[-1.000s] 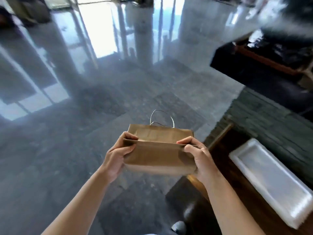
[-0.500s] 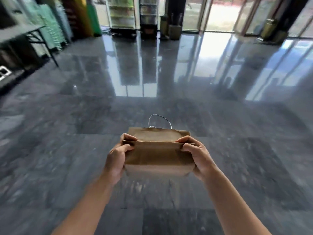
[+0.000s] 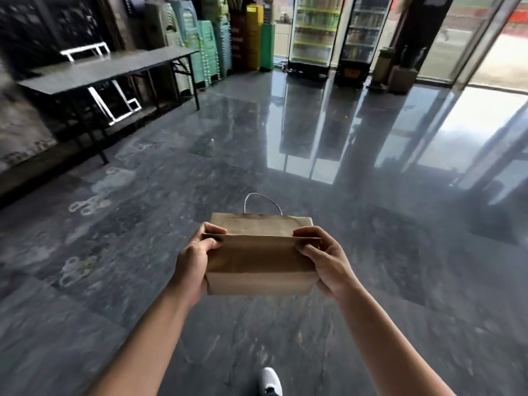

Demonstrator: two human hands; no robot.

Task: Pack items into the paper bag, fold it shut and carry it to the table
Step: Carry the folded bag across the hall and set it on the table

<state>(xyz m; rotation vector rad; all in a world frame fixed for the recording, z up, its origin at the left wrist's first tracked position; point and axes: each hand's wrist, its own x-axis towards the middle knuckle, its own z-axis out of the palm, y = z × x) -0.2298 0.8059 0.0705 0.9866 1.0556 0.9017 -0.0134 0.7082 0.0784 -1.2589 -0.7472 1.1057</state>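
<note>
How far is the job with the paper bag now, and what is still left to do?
Done: the paper bag is folded shut at the top, only its handle sticking up; what is inside cannot be seen. In hand: the left hand and right hand grip its two ends, carrying it above the floor. Left: reach the table, ahead to the left, and set it down.

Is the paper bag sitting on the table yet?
No, both hands hold the paper bag in the air, and the table stands far off.
</note>
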